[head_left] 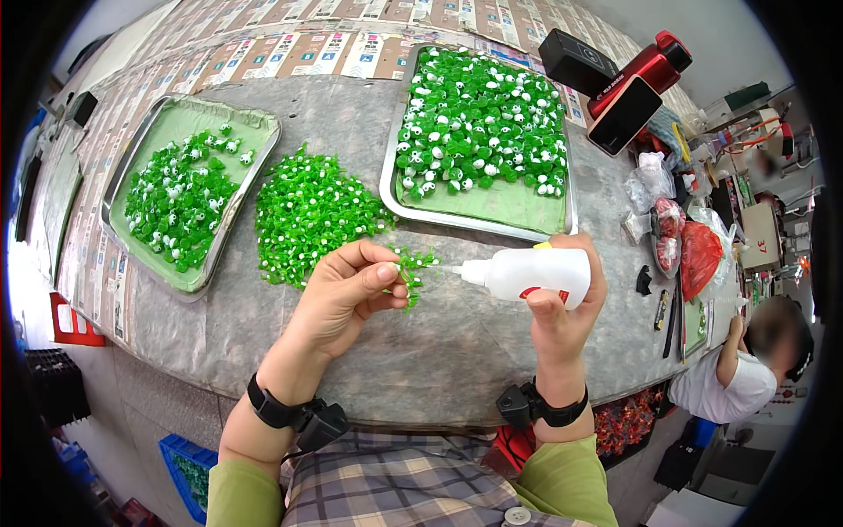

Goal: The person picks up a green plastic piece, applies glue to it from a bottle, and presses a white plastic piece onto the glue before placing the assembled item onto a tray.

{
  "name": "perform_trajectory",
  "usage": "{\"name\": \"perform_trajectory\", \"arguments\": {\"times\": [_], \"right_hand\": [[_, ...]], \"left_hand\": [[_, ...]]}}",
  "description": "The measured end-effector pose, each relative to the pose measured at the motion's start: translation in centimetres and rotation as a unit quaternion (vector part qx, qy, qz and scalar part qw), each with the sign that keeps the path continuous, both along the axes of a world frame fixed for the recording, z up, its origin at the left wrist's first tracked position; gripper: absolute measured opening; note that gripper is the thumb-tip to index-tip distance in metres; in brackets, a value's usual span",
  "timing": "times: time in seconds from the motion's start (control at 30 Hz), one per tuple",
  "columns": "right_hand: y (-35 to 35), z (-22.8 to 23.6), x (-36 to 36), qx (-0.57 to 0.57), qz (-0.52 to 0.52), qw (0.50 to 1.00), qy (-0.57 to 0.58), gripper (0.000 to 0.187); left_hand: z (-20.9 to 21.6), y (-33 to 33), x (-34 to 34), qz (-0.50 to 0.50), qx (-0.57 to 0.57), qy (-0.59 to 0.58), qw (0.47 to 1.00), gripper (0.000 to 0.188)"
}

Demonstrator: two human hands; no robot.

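At the far left a red crate point(77, 321) sits below the edge of the grey-covered table point(421, 373); on the table stands a shallow tray point(248, 123), lined in pale green, with green-and-white pieces heaped in it; just right of it lies a loose pile point(307, 220) of small bright green bits with white dots; in front of the pile the left hand point(341, 294) has thumb and forefinger pinched narrow on a small green piece point(411, 281), its exact shape too small to tell; beyond the hands a larger tray point(492, 206) is thickly covered with green-and-white pieces; the right hand point(569, 312) is wrapped around a white squeeze bottle point(518, 272), tipped sideways, its thin nozzle pointing left, near the piece; farther right are a black box point(575, 63), a phone point(625, 116), a red flask point(645, 70) and a red plastic bag point(701, 259); at the right edge sits another person point(729, 386) in a white top.
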State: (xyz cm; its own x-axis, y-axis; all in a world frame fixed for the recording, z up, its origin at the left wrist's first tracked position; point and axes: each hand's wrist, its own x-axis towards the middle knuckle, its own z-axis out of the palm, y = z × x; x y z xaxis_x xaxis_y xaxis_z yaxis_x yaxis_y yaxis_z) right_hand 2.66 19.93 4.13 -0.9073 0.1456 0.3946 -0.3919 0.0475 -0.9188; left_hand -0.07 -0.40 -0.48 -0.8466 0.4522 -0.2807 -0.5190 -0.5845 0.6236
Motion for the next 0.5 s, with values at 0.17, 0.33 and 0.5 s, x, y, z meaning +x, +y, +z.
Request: {"name": "perform_trajectory", "arguments": {"times": [0.17,0.33,0.5], "right_hand": [[-0.69,0.41,0.51,0.061,-0.03,0.998,0.017,0.04],[-0.56,0.25,0.58,0.078,-0.025,0.996,0.024,0.037],[-0.72,0.34,0.62,0.075,-0.022,0.997,0.023,0.035]], "left_hand": [[-0.12,-0.07,0.02,-0.005,0.005,0.007,1.0,0.008],[-0.03,-0.1,0.01,-0.009,-0.003,0.001,1.0,0.008],[0.01,-0.05,0.01,-0.013,-0.006,0.003,1.0,0.007]]}}
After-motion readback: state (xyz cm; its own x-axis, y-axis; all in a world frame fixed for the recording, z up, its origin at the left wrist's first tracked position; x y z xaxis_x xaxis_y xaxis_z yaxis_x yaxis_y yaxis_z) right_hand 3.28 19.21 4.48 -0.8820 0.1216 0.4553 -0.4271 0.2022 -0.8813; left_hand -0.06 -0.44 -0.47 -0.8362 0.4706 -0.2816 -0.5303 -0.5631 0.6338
